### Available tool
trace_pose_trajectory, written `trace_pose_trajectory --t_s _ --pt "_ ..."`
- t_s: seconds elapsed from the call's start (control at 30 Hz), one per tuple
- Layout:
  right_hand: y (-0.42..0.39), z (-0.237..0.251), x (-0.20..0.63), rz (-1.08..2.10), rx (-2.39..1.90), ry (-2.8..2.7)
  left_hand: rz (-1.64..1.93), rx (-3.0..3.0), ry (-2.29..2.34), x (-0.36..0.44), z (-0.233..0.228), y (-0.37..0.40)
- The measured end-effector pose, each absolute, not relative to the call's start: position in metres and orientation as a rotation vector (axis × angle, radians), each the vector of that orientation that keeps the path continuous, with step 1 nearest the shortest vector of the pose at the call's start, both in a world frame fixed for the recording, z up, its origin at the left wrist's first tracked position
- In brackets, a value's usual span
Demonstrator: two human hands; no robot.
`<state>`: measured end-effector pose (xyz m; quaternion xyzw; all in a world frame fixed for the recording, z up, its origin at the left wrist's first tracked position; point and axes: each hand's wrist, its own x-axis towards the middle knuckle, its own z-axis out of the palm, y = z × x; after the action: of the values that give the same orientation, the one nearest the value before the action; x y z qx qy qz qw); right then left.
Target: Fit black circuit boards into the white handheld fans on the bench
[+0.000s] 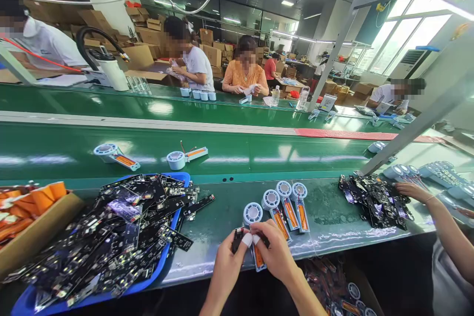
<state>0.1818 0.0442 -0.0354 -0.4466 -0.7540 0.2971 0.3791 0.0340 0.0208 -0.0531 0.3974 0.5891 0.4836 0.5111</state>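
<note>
Both hands point(252, 256) around circuit board point(237, 238)

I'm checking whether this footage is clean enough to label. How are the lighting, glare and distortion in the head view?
Head view: bright, even light from ceiling strips and windows, which blow out white. Glare streaks across the green belt. Wide-lens bending curves the belt and tilts the metal post. The hands, left and right, and the circuit boards in the blue tray look sharp; faces are blurred.
</note>
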Motion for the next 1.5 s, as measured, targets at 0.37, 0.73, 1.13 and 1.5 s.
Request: trace_pose_trajectory --t_s 0.37,0.73,1.13,1.5 --pt "0.039 -0.008 0.177 0.483 -1.124 -2.248 1.155 0.761 1.411 0.025 -0.038 0.022" --pt "0.040 -0.033 0.169 0.557 -1.119 -2.071 1.170 0.843 1.436 0.016 -0.039 0.011" --pt "0.046 -0.025 0.158 0.138 -1.104 -2.338 0.988 1.432 1.611 0.011 -0.043 0.009" --pt "0.044 -0.028 0.154 -0.050 -1.161 -2.400 1.036 1.976 1.691 0.006 -0.053 0.008"
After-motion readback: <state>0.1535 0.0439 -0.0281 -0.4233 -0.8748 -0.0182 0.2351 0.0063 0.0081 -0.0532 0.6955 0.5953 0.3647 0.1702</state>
